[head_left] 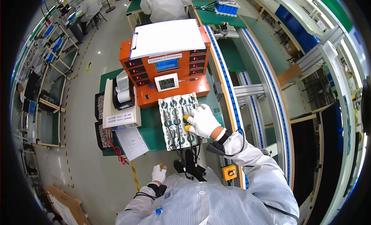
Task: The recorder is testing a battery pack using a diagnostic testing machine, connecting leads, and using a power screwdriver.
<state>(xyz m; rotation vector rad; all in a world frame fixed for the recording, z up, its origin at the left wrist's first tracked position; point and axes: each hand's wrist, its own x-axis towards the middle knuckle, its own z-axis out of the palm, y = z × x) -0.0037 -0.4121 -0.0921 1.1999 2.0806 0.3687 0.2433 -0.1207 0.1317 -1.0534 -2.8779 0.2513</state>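
Note:
A white-framed block [167, 136], apparently a battery pack with round cells, lies on the green bench in front of me. Several black cables [176, 122] run down its top and hang over the near edge. My right hand [204, 122], in a white glove with yellow fingertips, reaches over the block's right side. Its yellow-tipped fingers are spread apart at the cables, and I see nothing gripped; whether they touch is unclear. Low at the left, away from the block, my left hand [159, 174] hangs gloved beside the bench edge, fingers loosely apart with nothing visible in them.
Behind the block stands an orange tester [174, 91] with red displays, a small clock [167, 82] and a clipboard [168, 37]. To its left are a label printer [123, 95], black parts bins [103, 136] and red leads [118, 150]. A conveyor rail [247, 89] borders the right.

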